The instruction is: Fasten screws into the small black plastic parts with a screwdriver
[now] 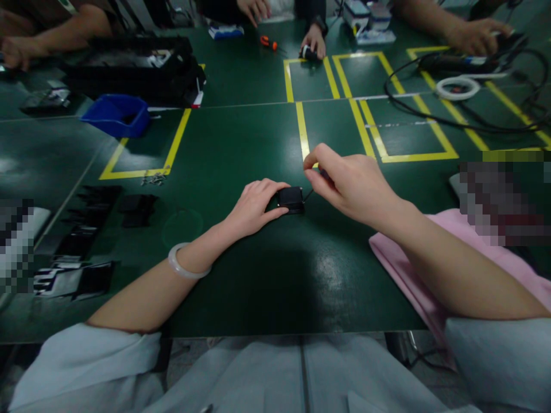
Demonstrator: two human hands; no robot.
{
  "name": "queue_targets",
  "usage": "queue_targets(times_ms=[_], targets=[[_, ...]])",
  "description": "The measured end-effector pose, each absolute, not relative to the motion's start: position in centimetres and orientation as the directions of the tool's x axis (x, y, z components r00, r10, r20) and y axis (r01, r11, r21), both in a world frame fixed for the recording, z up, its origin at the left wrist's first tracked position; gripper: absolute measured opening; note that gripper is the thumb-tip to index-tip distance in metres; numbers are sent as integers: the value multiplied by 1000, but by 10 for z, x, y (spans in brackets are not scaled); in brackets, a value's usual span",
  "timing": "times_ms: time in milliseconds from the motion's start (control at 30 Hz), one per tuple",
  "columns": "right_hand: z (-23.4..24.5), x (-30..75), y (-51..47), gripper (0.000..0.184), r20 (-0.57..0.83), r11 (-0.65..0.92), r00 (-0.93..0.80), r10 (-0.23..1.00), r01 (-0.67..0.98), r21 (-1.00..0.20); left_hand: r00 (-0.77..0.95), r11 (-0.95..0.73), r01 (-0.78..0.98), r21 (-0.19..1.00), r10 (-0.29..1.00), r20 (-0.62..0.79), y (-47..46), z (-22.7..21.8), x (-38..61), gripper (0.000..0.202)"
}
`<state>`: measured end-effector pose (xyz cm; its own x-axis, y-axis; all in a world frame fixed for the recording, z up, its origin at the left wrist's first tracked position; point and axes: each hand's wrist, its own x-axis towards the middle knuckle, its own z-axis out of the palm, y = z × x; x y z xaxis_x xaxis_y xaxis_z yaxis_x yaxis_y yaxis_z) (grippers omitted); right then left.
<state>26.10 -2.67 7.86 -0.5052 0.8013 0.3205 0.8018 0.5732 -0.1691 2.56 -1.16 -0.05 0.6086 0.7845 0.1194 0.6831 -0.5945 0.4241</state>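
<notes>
My left hand (259, 207) grips a small black box-shaped part (291, 199) on the green table, thumb along its near edge and fingers at its far left. Small shiny spots show at the part's sides. In the pinched fingers of my right hand (344, 178) is a thin dark screwdriver (309, 195); its handle is mostly hidden by the hand. The screwdriver's shaft slants down to the part's right side, and its tip appears to touch there. Left of my hands lie a little heap of small screws (154, 178) and more black parts (136, 207).
A blue bin (117, 116) and a black crate (133, 71) stand at the far left. Black pouches (88, 229) lie at left, pink cloth (465, 229) at right. Across the table, co-workers' hands, an orange screwdriver (268, 42) and a looped black cable (447, 116) show.
</notes>
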Motion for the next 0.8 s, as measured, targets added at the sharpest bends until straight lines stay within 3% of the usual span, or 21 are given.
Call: queue_targets(times_ms=[367,800], targets=[[79,261,-25,31,296,562,-505,811,813,-151,615,-603,676,423,778,126,-12,0,26,41],[101,235,-26,30,139,531,-523,841,847,-23,623,-623,667,409,767,153,-10,-3,24,41]])
